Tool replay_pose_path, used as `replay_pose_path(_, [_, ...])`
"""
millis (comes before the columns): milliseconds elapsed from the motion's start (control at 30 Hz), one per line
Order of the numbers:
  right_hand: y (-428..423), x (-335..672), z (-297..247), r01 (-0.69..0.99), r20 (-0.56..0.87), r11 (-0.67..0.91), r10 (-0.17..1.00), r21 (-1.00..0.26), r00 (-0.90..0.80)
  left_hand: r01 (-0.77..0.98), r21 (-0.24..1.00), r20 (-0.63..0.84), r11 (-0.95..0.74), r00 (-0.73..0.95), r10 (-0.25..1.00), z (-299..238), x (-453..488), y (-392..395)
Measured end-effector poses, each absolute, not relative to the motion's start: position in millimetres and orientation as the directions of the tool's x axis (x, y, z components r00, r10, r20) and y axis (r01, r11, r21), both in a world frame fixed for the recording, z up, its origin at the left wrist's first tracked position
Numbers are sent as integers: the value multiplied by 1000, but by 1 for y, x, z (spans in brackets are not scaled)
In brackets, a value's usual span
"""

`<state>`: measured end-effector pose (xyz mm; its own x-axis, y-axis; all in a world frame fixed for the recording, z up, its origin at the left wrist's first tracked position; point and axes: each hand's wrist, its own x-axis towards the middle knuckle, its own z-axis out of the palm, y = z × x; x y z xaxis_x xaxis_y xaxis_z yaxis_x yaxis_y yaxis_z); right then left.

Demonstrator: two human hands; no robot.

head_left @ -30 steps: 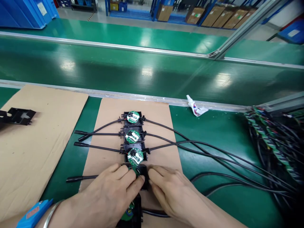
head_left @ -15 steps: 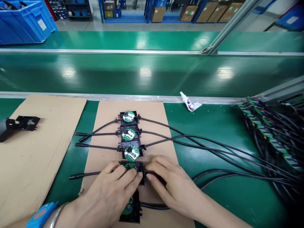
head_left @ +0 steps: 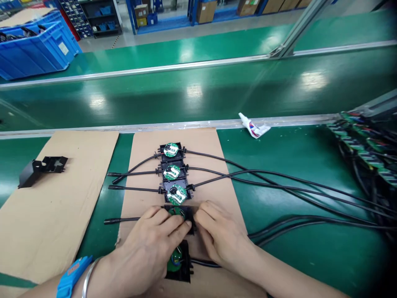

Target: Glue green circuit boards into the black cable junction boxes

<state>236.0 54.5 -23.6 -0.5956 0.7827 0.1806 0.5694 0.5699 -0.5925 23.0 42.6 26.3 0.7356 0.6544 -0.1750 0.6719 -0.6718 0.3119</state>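
Note:
A row of black housings with round green circuit boards lies on a cardboard sheet (head_left: 211, 174), each with black cables running out left and right. My left hand (head_left: 151, 244) and my right hand (head_left: 221, 236) press from both sides on the fourth housing (head_left: 178, 214), fingers curled around its edges. Three more housings (head_left: 171, 170) lie beyond it. A fifth housing (head_left: 179, 261) sits nearer to me, partly under my left hand. My left wrist carries a blue strap and a metal bangle.
A second cardboard sheet (head_left: 46, 211) at left holds a black plastic bracket (head_left: 41, 169). A crumpled white tube (head_left: 253, 127) lies by the conveyor rail. Bundled cables (head_left: 366, 153) pile at right. Green conveyor belt (head_left: 198, 91) runs behind; blue crates (head_left: 31, 49) at far left.
The view has shifted a little. My hands stay on the fourth housing, fingers drawn slightly closer over it.

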Motion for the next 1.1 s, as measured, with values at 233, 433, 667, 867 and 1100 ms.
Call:
replay_pose_path(233, [54, 237, -17, 623, 144, 559, 796, -548, -588, 711, 307, -193, -633, 698, 690, 29, 25, 38])
replay_pose_path(433, [55, 235, -20, 617, 162, 572, 790, -541, -591, 727, 206, -246, -655, 686, 685, 22, 32, 36])
replay_pose_path(667, [53, 238, -6, 609, 101, 552, 783, -570, -614, 711, 254, -177, -656, 701, 691, 22, 27, 29])
replay_pose_path(867, [95, 259, 12, 598, 108, 584, 759, -549, -641, 731, 386, 152, -563, 552, 820, 30, -7, 69])
replay_pose_path(1100, [119, 267, -11, 564, 360, 686, 724, -458, -588, 736, 485, 83, -472, 498, 863, 6, -24, 97])
